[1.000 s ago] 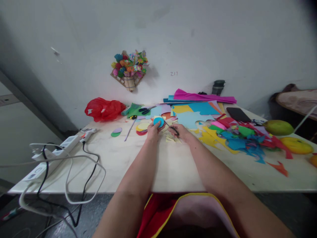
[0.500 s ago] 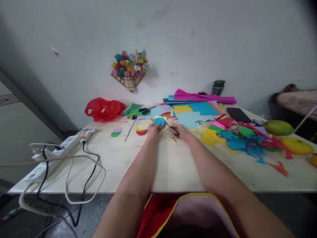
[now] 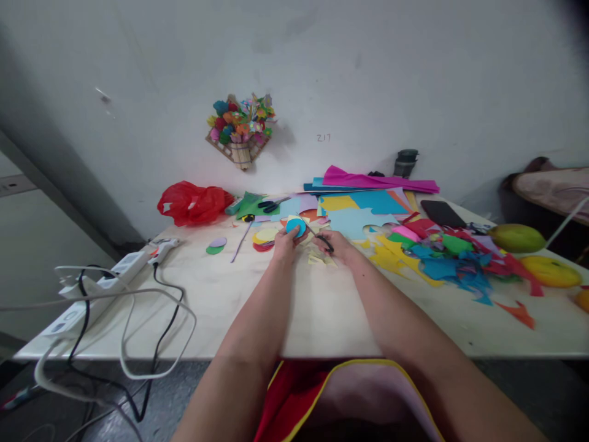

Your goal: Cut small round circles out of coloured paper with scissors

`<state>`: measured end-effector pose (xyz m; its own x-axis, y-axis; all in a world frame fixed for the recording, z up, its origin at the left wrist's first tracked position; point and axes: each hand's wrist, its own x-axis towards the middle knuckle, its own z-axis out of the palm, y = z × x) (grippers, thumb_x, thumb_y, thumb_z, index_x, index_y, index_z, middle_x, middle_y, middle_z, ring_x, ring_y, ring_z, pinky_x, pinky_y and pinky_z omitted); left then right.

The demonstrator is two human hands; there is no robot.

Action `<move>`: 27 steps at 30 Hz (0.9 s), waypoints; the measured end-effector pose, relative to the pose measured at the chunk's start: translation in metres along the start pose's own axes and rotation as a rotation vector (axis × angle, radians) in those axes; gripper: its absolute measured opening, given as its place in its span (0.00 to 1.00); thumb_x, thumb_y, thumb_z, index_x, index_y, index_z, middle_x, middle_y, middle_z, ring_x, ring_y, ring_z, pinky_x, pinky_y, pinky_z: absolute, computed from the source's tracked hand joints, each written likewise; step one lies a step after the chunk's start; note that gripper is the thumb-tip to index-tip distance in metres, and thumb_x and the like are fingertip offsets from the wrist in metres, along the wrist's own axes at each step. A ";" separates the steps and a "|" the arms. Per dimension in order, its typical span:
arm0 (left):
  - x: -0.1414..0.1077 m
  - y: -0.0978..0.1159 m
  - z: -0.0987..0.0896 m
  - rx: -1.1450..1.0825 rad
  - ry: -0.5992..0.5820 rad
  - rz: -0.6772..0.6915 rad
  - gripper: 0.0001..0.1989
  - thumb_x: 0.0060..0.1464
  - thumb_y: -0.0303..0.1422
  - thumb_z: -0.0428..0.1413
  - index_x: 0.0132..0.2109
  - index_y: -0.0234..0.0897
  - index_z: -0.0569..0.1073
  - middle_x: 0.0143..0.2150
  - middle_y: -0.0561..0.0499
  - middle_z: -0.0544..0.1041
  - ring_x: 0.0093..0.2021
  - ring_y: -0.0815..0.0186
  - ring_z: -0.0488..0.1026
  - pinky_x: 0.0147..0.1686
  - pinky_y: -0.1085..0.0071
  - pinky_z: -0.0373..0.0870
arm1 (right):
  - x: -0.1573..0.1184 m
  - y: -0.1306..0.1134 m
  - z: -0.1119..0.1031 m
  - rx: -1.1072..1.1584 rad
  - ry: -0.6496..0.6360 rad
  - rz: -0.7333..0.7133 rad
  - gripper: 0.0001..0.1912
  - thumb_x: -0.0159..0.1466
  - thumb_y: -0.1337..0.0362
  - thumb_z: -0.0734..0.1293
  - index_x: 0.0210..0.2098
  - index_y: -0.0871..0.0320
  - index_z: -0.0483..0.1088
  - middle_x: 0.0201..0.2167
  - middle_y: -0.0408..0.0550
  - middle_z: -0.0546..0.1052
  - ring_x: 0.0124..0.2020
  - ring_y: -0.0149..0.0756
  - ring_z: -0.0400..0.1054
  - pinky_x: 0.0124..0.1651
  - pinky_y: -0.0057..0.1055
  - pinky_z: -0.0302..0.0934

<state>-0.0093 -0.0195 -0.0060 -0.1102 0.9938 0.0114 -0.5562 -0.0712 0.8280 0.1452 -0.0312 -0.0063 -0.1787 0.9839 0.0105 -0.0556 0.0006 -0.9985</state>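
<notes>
Head view shows the left hand point(image 3: 284, 242) pinching a blue disc point(image 3: 296, 227) at its near edge, thumb laid over the upper face and the fingers mostly hidden beneath. The right hand point(image 3: 339, 245) is curled around the handles of the scissors point(image 3: 326, 243), with little gap left in its grip. Both things are at the middle of the desk point(image 3: 331, 319), just beyond a scatter of pale scraps point(image 3: 322, 259); whether the disc rests on anything or is held clear cannot be told.

The likeliest trouble is a nick in the disc's rim, since the blades lie right beside it and a small turn of either wrist could drive them inward. A loose pinch might let the disc swivel, and the left fingers, being so near the blades, could get caught.

The scissors' long axis runs aslant, handles toward the right hand and tips pointing away from the person and leftward, past the disc's far right side. How far the blades are parted is too small to judge. The disc, being round, has no long axis; its blue face is turned up toward the camera.
</notes>
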 end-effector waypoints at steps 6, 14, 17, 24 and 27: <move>-0.001 0.001 0.000 -0.003 -0.001 -0.008 0.06 0.48 0.26 0.66 0.35 0.31 0.79 0.32 0.44 0.82 0.46 0.52 0.83 0.54 0.55 0.77 | -0.001 -0.004 0.001 0.020 0.003 0.055 0.02 0.53 0.65 0.67 0.25 0.58 0.70 0.11 0.39 0.63 0.13 0.28 0.53 0.16 0.26 0.44; -0.003 0.004 0.001 -0.023 0.012 -0.005 0.08 0.45 0.26 0.68 0.34 0.30 0.78 0.31 0.44 0.82 0.44 0.52 0.83 0.54 0.55 0.77 | 0.000 -0.003 0.000 0.036 -0.008 0.043 0.03 0.51 0.66 0.67 0.24 0.58 0.72 0.10 0.41 0.65 0.12 0.28 0.52 0.15 0.25 0.43; -0.002 0.004 0.001 -0.020 0.021 -0.006 0.08 0.45 0.26 0.69 0.34 0.30 0.78 0.31 0.44 0.82 0.44 0.52 0.83 0.54 0.55 0.78 | 0.001 -0.002 -0.001 0.030 -0.004 0.049 0.03 0.50 0.65 0.67 0.24 0.58 0.71 0.10 0.40 0.64 0.12 0.28 0.52 0.15 0.26 0.43; 0.001 0.001 -0.001 -0.026 0.021 0.007 0.10 0.44 0.28 0.70 0.34 0.32 0.77 0.32 0.44 0.82 0.48 0.50 0.83 0.53 0.55 0.78 | -0.002 -0.005 0.002 -0.017 -0.003 0.062 0.04 0.52 0.64 0.69 0.25 0.58 0.70 0.12 0.40 0.64 0.13 0.28 0.52 0.17 0.27 0.44; 0.002 0.000 -0.002 -0.022 0.020 0.012 0.10 0.44 0.28 0.69 0.34 0.31 0.77 0.33 0.43 0.82 0.47 0.50 0.83 0.53 0.55 0.78 | -0.002 -0.005 0.002 -0.018 -0.009 0.052 0.05 0.51 0.64 0.70 0.25 0.58 0.70 0.12 0.39 0.64 0.13 0.27 0.52 0.17 0.27 0.44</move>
<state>-0.0111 -0.0178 -0.0073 -0.1333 0.9910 0.0098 -0.5724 -0.0851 0.8155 0.1437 -0.0339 -0.0008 -0.1893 0.9811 -0.0413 -0.0287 -0.0476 -0.9985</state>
